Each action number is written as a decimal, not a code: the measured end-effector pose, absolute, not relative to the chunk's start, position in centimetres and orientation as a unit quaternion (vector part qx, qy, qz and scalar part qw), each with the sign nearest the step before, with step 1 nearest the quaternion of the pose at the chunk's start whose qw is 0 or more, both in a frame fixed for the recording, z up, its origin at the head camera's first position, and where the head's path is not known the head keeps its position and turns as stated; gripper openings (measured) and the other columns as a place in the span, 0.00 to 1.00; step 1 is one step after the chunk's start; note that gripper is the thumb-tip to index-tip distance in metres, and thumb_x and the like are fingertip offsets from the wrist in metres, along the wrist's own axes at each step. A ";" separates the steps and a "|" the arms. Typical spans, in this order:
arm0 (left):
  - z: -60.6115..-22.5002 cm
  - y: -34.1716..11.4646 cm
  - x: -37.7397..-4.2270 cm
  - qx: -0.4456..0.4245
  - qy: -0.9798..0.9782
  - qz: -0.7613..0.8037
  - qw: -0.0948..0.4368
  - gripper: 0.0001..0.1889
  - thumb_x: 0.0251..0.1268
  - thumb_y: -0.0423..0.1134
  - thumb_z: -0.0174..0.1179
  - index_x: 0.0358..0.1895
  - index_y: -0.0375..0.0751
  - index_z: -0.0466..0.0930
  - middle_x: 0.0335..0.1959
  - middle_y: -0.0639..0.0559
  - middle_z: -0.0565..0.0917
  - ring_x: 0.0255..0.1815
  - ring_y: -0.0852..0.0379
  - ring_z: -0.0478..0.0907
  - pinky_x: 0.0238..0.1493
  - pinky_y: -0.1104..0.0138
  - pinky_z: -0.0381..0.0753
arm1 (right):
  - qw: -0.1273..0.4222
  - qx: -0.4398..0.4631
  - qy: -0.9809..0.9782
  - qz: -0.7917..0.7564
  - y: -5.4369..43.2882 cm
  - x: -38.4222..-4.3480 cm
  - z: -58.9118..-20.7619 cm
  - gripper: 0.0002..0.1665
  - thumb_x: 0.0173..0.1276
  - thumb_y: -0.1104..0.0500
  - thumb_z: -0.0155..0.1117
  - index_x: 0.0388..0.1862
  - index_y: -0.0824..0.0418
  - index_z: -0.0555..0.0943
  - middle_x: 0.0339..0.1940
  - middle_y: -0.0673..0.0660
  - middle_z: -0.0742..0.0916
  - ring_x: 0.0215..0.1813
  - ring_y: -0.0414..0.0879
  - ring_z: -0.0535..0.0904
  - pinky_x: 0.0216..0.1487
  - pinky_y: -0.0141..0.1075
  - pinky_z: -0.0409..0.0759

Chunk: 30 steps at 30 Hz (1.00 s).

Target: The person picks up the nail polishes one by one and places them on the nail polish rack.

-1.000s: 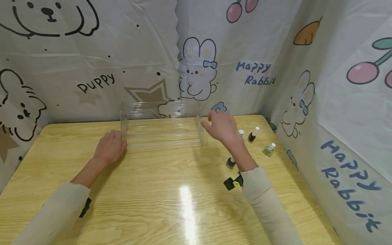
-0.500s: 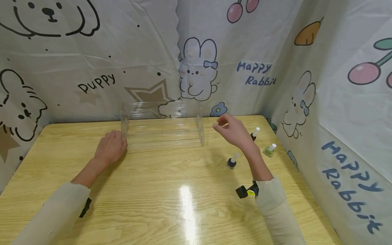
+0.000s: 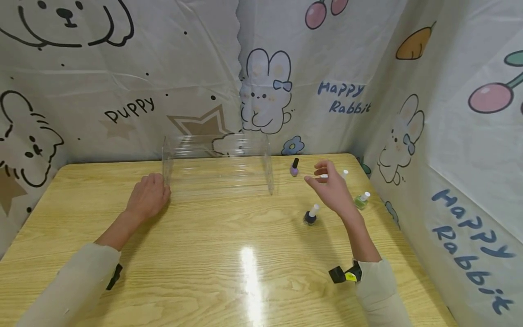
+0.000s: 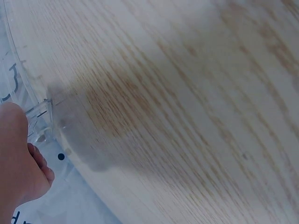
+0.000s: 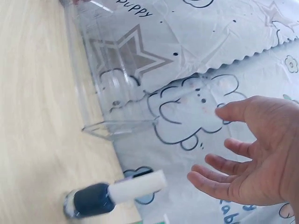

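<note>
R hand (image 3: 335, 192) has swung right, away from the R end of the clear rack (image 3: 218, 170), and the purple bottle (image 3: 294, 170) now stands uncovered beside that end. L hand (image 3: 148, 196) & rack look unmoved.

R hand's fingers are spread w/ nothing in them, thumb well off the rest. L hand sits at the rack's L end, fingers curled; can't tell if it pinches the panel or just rests against it. Rack's at the back of the table (image 3: 196, 281), near the curtain.

Handling — rack's prob. light, stiff, slick plastic, thin enough to crack; best held by both end panels, low down. Bottles look like glass: small, hard, slippery, prob. a bit heavy for their size. Pinch by cap or round the body. Dark bottle (image 3: 310, 218) is nearer the person, its tall white cap an easy hold; purple one's black cap is slimmer.

Views: head gives the whole layout, incl. the green bottle (image 3: 361, 201) & a white cap (image 3: 345, 173) half hidden by R hand. R wrist cam shows the bare palm, which head misses — but there the dark bottle's cap mostly blocks the purple one. L wrist cam: mainly wood grain, plus the curled fingers' underside.
</note>
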<state>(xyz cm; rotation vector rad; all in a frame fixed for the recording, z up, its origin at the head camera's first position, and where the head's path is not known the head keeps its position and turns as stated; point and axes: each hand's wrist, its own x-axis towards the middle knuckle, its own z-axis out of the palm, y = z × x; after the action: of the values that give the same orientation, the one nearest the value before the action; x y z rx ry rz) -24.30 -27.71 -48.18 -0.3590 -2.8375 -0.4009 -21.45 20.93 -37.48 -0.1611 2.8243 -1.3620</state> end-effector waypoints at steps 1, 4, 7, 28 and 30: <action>-48.1 -27.7 -24.3 -0.122 -0.974 -0.140 0.127 0.14 0.70 0.36 0.51 0.27 0.33 0.64 0.23 0.40 0.68 0.25 0.38 0.70 0.25 0.47 0.70 | -0.001 -0.051 0.898 -0.436 21.2 -21.4 -37.8 0.32 0.75 0.45 0.59 0.66 0.63 0.63 0.61 0.66 0.75 0.63 0.63 0.74 0.57 0.57 0.74; -48.0 -27.6 -24.3 -0.120 -0.973 -0.151 0.126 0.13 0.70 0.36 0.51 0.27 0.34 0.65 0.23 0.40 0.69 0.25 0.38 0.71 0.26 0.47 0.70 | -0.006 -0.049 0.895 -0.443 22.0 -21.2 -39.0 0.33 0.75 0.41 0.57 0.64 0.63 0.62 0.59 0.66 0.75 0.63 0.63 0.73 0.57 0.57 0.73; -48.0 -27.3 -24.3 -0.121 -0.972 -0.157 0.126 0.13 0.70 0.36 0.52 0.27 0.33 0.66 0.24 0.39 0.70 0.26 0.37 0.72 0.27 0.46 0.71 | -0.003 -0.049 0.887 -0.459 22.8 -20.7 -40.1 0.33 0.76 0.40 0.54 0.62 0.64 0.61 0.58 0.65 0.73 0.62 0.63 0.71 0.57 0.56 0.72; -48.5 -27.8 -24.3 -0.122 -0.973 -0.141 0.138 0.13 0.70 0.37 0.51 0.30 0.31 0.66 0.26 0.38 0.70 0.28 0.36 0.72 0.28 0.46 0.71 | 0.048 -0.078 0.833 -0.546 23.7 -18.2 -46.5 0.35 0.66 0.66 0.70 0.55 0.65 0.52 0.51 0.63 0.66 0.57 0.61 0.70 0.47 0.38 0.79; -48.5 -27.9 -24.3 -0.121 -0.973 -0.139 0.140 0.13 0.70 0.37 0.51 0.30 0.31 0.66 0.26 0.38 0.70 0.28 0.36 0.72 0.28 0.46 0.71 | 0.045 -0.081 0.832 -0.547 23.6 -18.3 -46.9 0.35 0.64 0.69 0.70 0.54 0.65 0.53 0.51 0.64 0.66 0.57 0.61 0.71 0.46 0.37 0.79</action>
<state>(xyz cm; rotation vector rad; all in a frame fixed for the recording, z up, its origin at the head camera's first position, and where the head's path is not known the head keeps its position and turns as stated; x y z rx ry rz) -24.26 -27.92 -48.54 -0.3508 -2.8097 -0.4023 -18.26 23.58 -46.95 -0.2488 2.5395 -1.6719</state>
